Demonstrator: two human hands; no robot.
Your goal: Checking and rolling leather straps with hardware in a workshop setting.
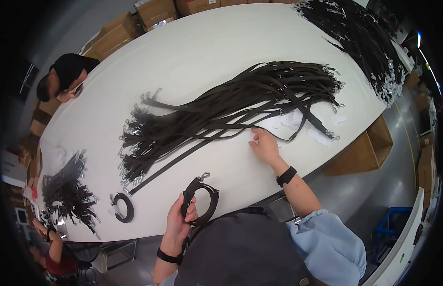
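Note:
My left hand point(179, 215) is wrapped round a coiled dark strap point(212, 205), whose silver snap hook point(204, 176) points up past the coil. My right hand point(265, 145) reaches to the near edge of a big heap of dark straps point(216, 107). Its index fingertip seems to touch one strap there, with the thumb a little apart and nothing visible gripped. Metal clips cluster at both ends of the heap. A second coiled strap point(129, 208) with a white tag lies left of my left hand.
White paper tags point(319, 137) lie beside the heap. More straps are piled at the far right point(359, 38) and near left point(69, 190) of the white table point(193, 52). One person point(64, 76) leans at the far left edge, another point(57, 252) at the lower left. Cardboard boxes point(362, 150) surround the table.

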